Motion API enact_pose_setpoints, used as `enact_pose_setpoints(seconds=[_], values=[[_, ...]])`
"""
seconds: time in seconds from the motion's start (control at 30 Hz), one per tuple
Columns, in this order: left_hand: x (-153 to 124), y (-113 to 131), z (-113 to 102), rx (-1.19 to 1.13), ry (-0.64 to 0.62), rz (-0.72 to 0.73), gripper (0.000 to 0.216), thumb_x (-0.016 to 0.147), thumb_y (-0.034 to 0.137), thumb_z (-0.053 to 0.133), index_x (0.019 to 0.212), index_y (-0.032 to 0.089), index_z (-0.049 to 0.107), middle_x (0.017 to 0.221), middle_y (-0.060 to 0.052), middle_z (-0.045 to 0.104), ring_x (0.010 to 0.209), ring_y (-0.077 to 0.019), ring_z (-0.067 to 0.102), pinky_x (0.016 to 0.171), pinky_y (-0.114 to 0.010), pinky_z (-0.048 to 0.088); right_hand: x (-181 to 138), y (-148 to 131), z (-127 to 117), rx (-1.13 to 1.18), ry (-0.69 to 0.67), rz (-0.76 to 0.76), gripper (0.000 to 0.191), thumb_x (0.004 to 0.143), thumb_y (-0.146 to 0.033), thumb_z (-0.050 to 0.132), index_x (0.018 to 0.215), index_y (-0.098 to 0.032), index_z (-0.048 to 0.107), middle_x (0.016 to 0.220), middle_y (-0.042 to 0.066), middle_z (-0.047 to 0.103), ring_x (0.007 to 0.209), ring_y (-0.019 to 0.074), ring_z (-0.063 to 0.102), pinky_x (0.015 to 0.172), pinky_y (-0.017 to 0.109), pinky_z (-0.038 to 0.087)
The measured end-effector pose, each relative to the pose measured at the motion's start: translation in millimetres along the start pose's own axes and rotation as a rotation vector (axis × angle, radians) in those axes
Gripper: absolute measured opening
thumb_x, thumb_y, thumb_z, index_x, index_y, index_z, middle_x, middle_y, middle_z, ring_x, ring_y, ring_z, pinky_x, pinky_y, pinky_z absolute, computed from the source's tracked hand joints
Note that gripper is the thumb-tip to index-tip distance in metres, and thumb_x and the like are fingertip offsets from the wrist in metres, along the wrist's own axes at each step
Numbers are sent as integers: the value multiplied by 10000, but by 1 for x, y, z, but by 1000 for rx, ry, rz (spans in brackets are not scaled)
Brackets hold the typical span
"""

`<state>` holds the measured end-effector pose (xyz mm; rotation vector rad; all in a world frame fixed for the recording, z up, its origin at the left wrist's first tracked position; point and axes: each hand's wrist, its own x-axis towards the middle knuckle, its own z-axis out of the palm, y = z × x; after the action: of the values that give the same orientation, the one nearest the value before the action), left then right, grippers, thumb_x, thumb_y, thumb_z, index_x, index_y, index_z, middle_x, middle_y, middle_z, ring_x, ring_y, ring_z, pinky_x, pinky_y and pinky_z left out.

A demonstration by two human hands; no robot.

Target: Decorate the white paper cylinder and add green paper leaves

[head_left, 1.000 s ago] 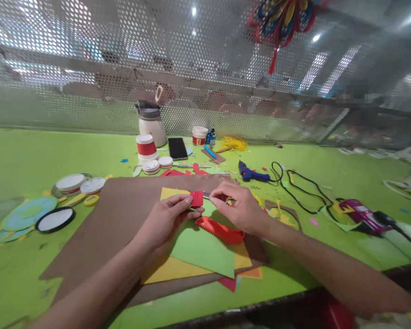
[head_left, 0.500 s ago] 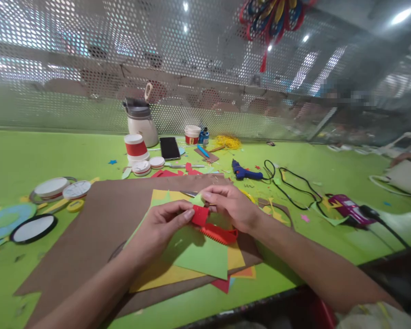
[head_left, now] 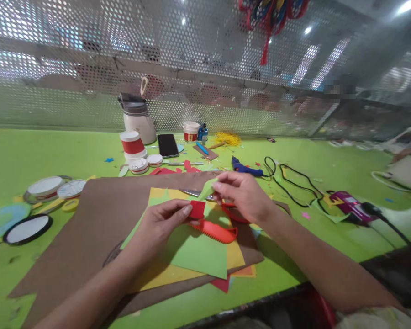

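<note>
My left hand [head_left: 162,219] pinches a small red paper square [head_left: 197,209] between thumb and fingers. In my right hand [head_left: 239,194] is a narrow light-green paper strip [head_left: 207,188], its lower end close to the red square; whether the two touch I cannot tell. Just below the square is a red-orange piece with a toothed edge [head_left: 217,231]; its left end is near my left fingers. Scissors with a red handle [head_left: 238,215] lie partly hidden under my right hand. Beneath are green paper [head_left: 202,258] and yellow paper [head_left: 157,275] on a brown sheet [head_left: 113,201].
Behind stand a jug [head_left: 139,121], a red-and-white tub [head_left: 133,145], a phone [head_left: 168,145] and yellow shreds [head_left: 228,139]. A blue glue gun [head_left: 246,169] lies right of them, its cord near a purple device [head_left: 351,208]. White lids [head_left: 46,186] are at left.
My right hand has lifted slightly and moved right with the green strip, away from the red square. More of the strip and scissors shows. The view has shifted a little.
</note>
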<state>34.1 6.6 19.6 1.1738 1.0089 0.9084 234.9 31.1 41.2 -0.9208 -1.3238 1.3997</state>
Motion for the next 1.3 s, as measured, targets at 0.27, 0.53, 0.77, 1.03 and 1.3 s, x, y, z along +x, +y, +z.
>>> enact_pose_setpoints(seconds=[0.27,0.53,0.77,1.03,1.3], values=[[6,-10,-1,-227,-86,-115,154,790,285,686,810,135,708,773,-50,725,656,-143,648,703,-275,513,-3,0,-9,-63,-188,87,130,789,-259,699,770,-154,627,638,-13,620,568,84,550,564,218,443],[3,-11,1,-210,-145,-146,178,817,293,658,817,118,688,764,-84,742,656,-145,646,694,-277,518,2,12,-6,-179,-204,124,158,813,-291,668,802,-143,614,656,-9,612,590,93,552,570,227,450],[2,-6,3,-165,-153,-121,167,821,288,653,793,127,684,743,-56,731,651,-135,644,697,-265,518,1,10,-4,-230,-199,134,126,825,-256,642,773,-148,601,628,-21,608,555,83,561,554,214,459],[0,-6,4,-136,-151,-130,207,824,347,645,809,144,684,744,-41,729,672,-129,645,696,-249,518,1,10,-2,-169,-182,158,197,792,-322,683,760,-150,592,611,-23,615,516,82,573,519,213,479],[3,-8,4,-69,-99,-135,166,735,310,738,781,159,686,661,-24,739,585,-113,636,623,-224,520,1,12,-1,-71,-192,183,237,773,-350,708,776,-148,585,610,-15,636,500,86,583,478,208,491]])
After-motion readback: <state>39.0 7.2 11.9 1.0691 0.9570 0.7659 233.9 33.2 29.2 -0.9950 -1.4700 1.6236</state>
